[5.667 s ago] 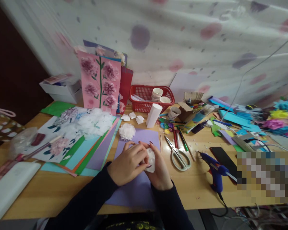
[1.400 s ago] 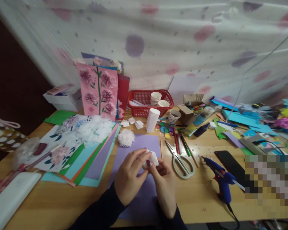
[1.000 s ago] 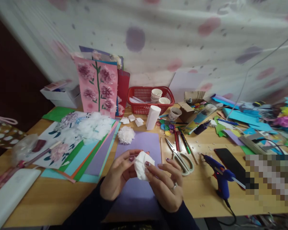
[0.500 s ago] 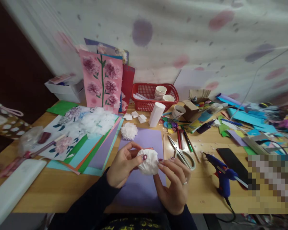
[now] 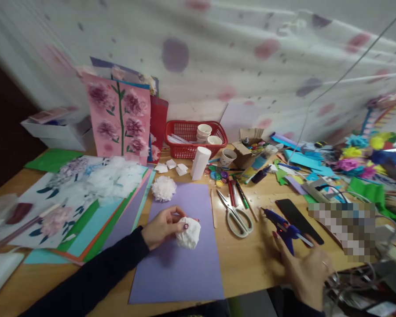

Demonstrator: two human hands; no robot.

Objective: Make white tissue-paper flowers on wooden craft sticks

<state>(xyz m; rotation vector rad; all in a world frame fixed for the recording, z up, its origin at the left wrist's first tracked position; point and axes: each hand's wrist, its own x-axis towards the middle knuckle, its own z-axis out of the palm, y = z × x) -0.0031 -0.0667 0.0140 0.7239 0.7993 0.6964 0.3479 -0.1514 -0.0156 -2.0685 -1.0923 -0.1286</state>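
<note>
since half a second ago the right hand point(image 5: 305, 270) has let go of the white tissue flower point(image 5: 188, 233) and swung out to the right, and it now reaches with open, spread fingers for the blue glue gun point(image 5: 282, 225) lying on the table point(image 5: 251, 259), fingertips just at its handle, nothing gripped yet. only the left hand point(image 5: 160, 226) holds the flower, its grip closed on it with thumb and fingers, low over the purple paper sheet point(image 5: 181, 264). judging from this, the shaping of the flower looks finished and gluing seems to be the step at hand. a second finished white flower point(image 5: 164, 188) lies at the sheet's far edge, and scissors point(image 5: 236, 213) rest between sheet and glue gun.
</note>
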